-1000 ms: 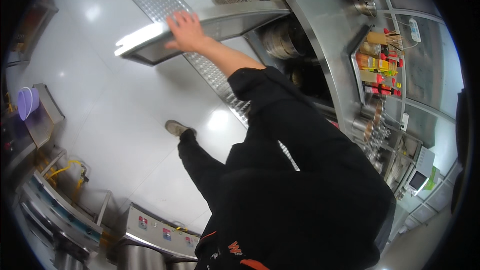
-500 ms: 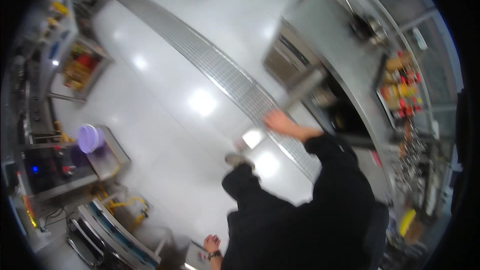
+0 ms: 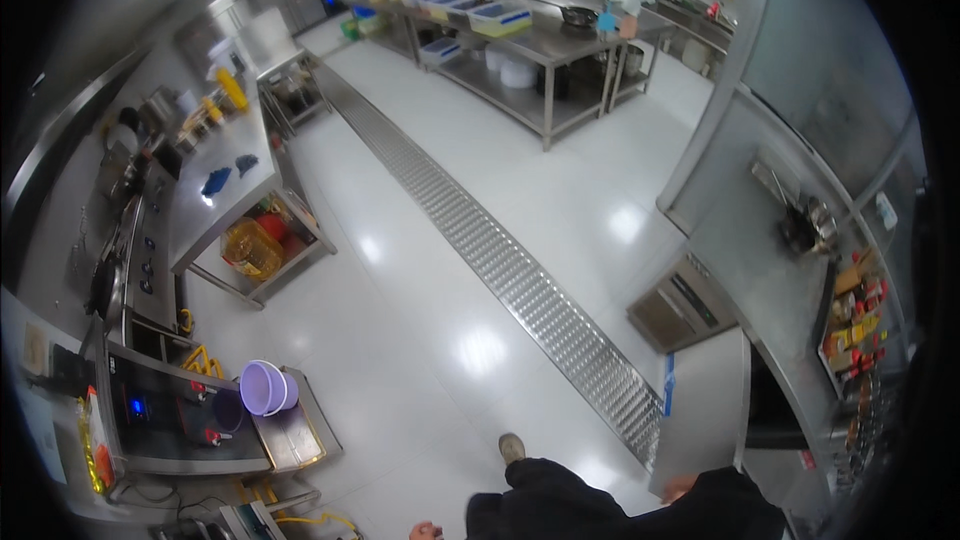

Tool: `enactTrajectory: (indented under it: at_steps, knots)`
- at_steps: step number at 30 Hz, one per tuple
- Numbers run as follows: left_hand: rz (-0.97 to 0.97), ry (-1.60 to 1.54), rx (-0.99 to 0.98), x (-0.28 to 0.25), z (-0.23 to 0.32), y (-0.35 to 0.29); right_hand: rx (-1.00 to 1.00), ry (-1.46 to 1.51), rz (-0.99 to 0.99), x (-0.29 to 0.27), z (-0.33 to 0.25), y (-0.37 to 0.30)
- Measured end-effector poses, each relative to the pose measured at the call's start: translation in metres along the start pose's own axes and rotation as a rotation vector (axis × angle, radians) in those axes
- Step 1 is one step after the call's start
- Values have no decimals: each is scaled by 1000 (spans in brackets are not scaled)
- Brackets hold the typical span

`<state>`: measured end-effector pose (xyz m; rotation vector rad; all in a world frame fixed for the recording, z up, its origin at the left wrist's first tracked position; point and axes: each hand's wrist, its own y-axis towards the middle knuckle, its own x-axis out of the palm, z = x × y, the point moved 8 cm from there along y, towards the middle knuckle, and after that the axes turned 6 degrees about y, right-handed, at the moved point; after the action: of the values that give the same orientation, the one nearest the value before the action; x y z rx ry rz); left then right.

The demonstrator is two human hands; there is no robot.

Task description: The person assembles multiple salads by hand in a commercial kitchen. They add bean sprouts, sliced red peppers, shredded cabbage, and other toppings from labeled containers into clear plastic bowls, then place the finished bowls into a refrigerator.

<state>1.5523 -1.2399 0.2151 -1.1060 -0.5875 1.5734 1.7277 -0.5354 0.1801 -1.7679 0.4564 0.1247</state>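
Saw floor grate [image 3: 530, 302] fwd-left of R hand [image 3: 680, 488] fingers, cab. door [image 3: 705, 400] open just fwd of same, couldn't tell if touching. Spotted purple bucket [image 3: 262, 388] fwd-left of L hand [image 3: 426, 532] fingers. Couldn't tell R spread or grip, part hidden; saw L loosely curled, cropped, couldn't tell hold.

Black sleeve [image 3: 738, 506], black trousers [image 3: 556, 488], beige shoe [image 3: 512, 448] with rounded toe
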Motion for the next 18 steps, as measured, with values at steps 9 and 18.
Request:
enactTrajectory:
  at_steps: [9, 18]
  knots:
    - [-102, 473, -79, 8, 152, 152, -101, 550, 378, -355, -203, 144]
    - [-286, 1380, 241, -90, 360, 342, 66, 742, 438, -566, -294, 207]
